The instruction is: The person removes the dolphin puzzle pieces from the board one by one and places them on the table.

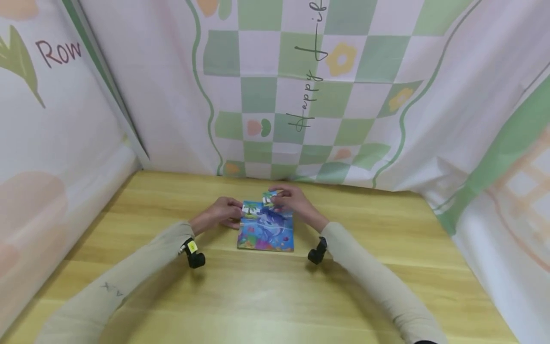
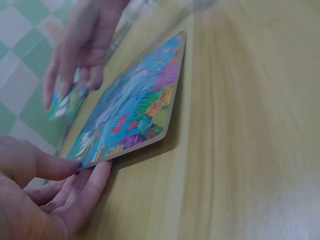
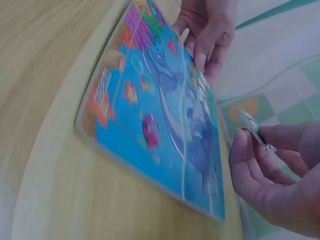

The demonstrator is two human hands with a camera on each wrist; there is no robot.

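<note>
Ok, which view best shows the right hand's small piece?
Head: the small piece shows its printed face clearest, though the right hand overlaps it. Left wrist blurs it; right wrist catches it nearly edge-on.

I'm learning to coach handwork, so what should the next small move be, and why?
Probably lower the small palm-tree piece toward the far edge of the picture board: the right hand pinches it close to that edge, and the left hand grips the board's left side, which should steady it. I can't make out an open slot.

Wood-grain tabletop (image 1: 258, 296), dolphin picture board (image 1: 265, 231) on it, seemingly tilted
</note>
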